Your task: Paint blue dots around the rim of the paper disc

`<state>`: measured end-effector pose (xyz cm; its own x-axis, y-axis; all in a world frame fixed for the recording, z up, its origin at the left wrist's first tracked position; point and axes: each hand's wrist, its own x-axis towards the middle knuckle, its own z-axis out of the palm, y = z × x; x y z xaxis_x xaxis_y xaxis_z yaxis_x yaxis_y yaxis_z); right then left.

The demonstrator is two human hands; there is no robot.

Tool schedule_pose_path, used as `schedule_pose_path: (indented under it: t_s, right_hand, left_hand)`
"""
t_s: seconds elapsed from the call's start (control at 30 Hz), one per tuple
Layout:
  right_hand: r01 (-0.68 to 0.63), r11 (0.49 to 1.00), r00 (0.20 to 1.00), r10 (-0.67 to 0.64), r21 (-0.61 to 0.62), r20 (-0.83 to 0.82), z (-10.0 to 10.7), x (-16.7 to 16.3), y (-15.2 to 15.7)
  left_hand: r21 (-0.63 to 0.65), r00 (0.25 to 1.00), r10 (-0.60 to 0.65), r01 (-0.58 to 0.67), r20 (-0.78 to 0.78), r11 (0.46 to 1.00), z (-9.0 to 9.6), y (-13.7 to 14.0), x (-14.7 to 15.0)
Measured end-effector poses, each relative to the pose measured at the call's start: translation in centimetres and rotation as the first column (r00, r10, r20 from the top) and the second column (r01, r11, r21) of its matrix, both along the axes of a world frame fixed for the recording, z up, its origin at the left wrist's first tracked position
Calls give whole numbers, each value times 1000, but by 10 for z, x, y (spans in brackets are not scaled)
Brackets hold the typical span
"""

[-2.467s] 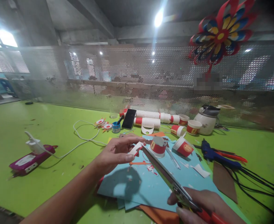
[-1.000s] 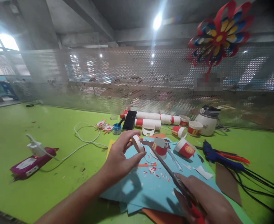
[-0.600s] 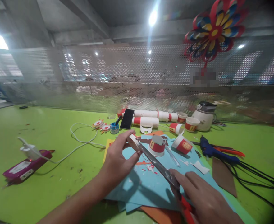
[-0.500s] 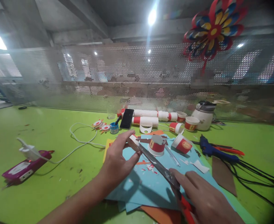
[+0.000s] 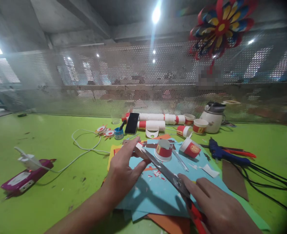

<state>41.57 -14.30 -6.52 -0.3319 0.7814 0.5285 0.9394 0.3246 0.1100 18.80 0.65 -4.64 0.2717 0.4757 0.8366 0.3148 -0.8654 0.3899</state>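
Observation:
Between the thumb and fingers of my left hand (image 5: 122, 165) is a small white and red piece of paper cup (image 5: 140, 147), mostly hidden by the fingers. My right hand (image 5: 214, 204) grips red-handled scissors (image 5: 169, 174), whose blade tips meet the edge of that piece. Below the blades lie light blue paper sheets (image 5: 158, 195) with small red and white scraps (image 5: 157, 174) scattered on them. Just beyond the blades a cut red and white paper cup (image 5: 164, 151) rests on the sheets. To its right another paper cup (image 5: 190, 147) lies tilted.
A glue gun (image 5: 227, 156) with black cables lies at right, beside a brown card piece (image 5: 235, 179). Behind the sheets are a phone (image 5: 132, 123), a blue jar (image 5: 119, 133), paper cup tubes (image 5: 155, 125) and a white jug (image 5: 212, 118). A purple power strip (image 5: 26, 178) sits at left.
The whole view has shifted slightly. My hands, the scissors and the cup piece hold nearly the same pose, with the blade tips still at its edge.

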Motion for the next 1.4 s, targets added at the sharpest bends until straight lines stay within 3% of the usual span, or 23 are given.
schedule_pose_path:
  t_s: [0.33, 1.4]
  right_hand:
    - [5, 998, 999, -8, 56, 47, 6, -1, 1]
    - [36, 999, 999, -37, 22, 3, 5, -2, -2]
  left_hand:
    - [68, 999, 28, -26, -26, 997, 5, -4, 0]
    - [44, 999, 45, -44, -20, 998, 2, -6, 2]
